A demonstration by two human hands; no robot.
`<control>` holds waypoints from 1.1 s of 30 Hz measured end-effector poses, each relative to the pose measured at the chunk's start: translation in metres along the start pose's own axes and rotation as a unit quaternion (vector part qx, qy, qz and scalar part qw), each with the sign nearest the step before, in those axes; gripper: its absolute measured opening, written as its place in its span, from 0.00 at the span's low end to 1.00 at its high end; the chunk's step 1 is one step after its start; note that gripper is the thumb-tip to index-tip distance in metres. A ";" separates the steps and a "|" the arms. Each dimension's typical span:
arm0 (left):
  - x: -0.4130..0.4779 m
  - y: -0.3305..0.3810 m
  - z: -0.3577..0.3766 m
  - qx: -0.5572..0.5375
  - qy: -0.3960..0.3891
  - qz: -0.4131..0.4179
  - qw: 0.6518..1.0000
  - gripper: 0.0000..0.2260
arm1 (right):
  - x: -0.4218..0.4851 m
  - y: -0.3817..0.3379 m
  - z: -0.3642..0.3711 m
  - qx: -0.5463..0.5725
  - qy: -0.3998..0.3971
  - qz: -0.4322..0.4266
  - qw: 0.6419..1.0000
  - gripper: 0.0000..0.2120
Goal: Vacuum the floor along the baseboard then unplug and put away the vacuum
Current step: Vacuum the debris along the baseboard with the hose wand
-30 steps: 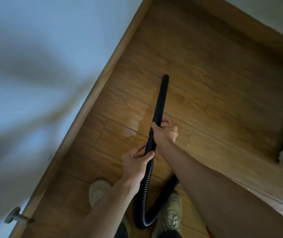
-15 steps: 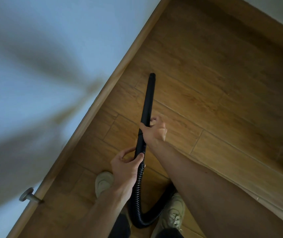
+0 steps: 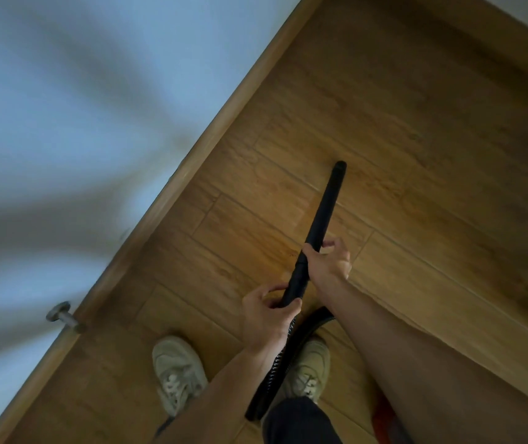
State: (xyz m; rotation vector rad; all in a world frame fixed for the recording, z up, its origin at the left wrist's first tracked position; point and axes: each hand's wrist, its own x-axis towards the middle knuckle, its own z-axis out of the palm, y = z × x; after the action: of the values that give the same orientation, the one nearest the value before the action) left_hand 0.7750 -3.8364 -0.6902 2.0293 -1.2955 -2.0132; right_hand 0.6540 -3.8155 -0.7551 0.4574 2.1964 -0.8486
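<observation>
Wand (image 3: 323, 216), head view: a black rigid tube slanting over the wood-plank floor (image 3: 416, 155), on the room side of the baseboard (image 3: 192, 168) and apart from it. Its tip points away from the person and lies well clear of the baseboard; whether the tip touches the floor cannot be told. The lower end joins a ribbed black hose (image 3: 275, 366), which drops between the left shoe (image 3: 176, 370) and the right shoe (image 3: 309, 370), then curves up again and passes behind the right forearm.

Left hand (image 3: 267, 312): clamped round the wand's lower end, just above the hose joint, fingers and thumb curled about the tube. Right hand (image 3: 330, 264): clamped round the wand a little farther up, thumb on the baseboard side, fingers wrapped round the far side. The two hands sit near each other without touching.

Baseboard: a wooden strip running diagonally at the foot of a pale wall (image 3: 63, 91) crossed by soft shadows. Doorstop (image 3: 63, 317): a metal peg with a round head, standing out at the baseboard's near stretch, not far from the left shoe. The right shoe lies farther from the baseboard, its inner edge crossed by the hose, and a dark trouser leg (image 3: 297, 421) overlaps its heel end.
</observation>
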 end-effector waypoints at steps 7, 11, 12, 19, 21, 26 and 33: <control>-0.015 -0.024 -0.026 0.010 -0.007 -0.016 1.000 0.10 | -0.024 0.038 0.007 0.018 -0.010 0.009 1.000 0.14; -0.019 -0.047 -0.055 0.025 -0.006 -0.005 1.000 0.10 | -0.043 0.054 0.027 -0.001 -0.034 -0.001 0.999 0.13; -0.018 -0.053 -0.063 0.027 -0.006 -0.004 1.000 0.10 | -0.047 0.057 0.033 -0.006 -0.043 -0.009 0.999 0.13; -0.007 -0.071 -0.107 -0.057 0.030 -0.059 0.996 0.10 | -0.074 0.050 0.088 -0.074 -0.099 -0.080 0.989 0.15; 0.000 -0.066 -0.117 -0.091 0.042 -0.068 0.993 0.10 | -0.079 0.040 0.106 -0.084 -0.107 -0.104 0.985 0.15; 0.017 -0.048 -0.129 -0.145 0.064 -0.073 0.985 0.10 | -0.077 0.011 0.137 -0.125 -0.121 -0.167 0.970 0.16; 0.021 -0.032 -0.121 -0.155 0.047 -0.084 0.983 0.10 | -0.067 -0.002 0.134 -0.138 -0.115 -0.163 0.970 0.16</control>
State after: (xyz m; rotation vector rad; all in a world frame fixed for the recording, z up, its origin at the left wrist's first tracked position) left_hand 0.8891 -3.8903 -0.7035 2.1097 -0.7591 -2.0013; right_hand 0.7649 -3.9138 -0.7747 -0.1373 2.1557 -0.7052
